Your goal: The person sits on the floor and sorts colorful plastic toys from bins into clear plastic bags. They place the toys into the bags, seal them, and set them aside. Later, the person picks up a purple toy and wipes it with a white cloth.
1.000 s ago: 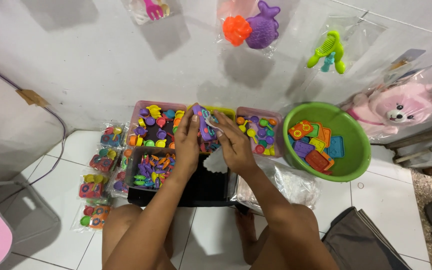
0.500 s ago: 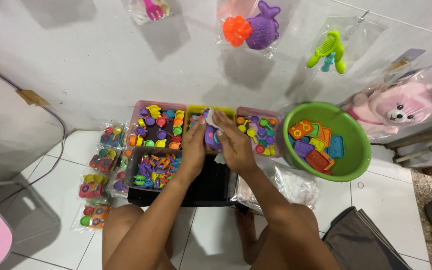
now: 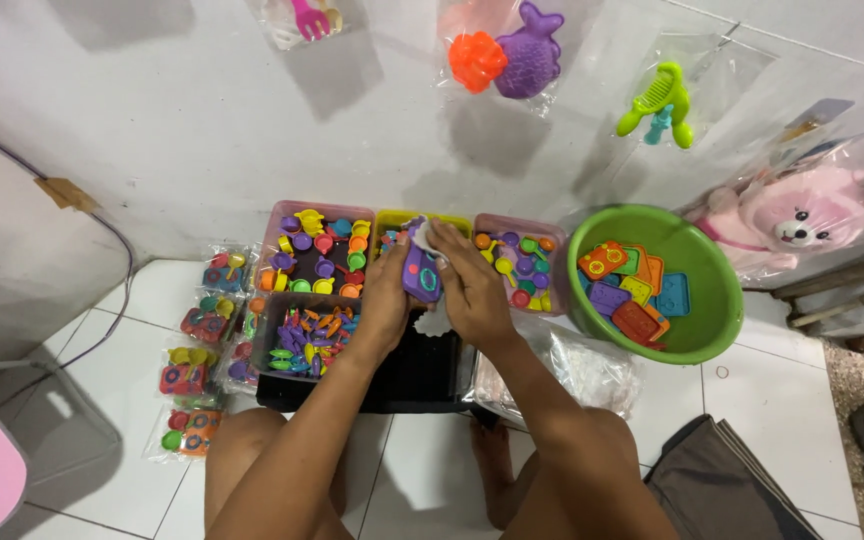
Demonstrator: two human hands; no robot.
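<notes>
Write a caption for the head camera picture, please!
Both hands, left hand and right hand, hold a purple toy over sorted trays.

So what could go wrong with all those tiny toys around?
The purple toy is pinched between the left hand and right hand right above the sorting trays; if it slips, it may knock small pieces out. The forearms cross low over the black tray, so an elbow could nudge it. The green bowl sits close to the right arm and might tip.

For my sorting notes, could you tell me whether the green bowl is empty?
No, the green bowl holds a heap of flat toy pieces in orange, purple, yellow, blue and red.
</notes>
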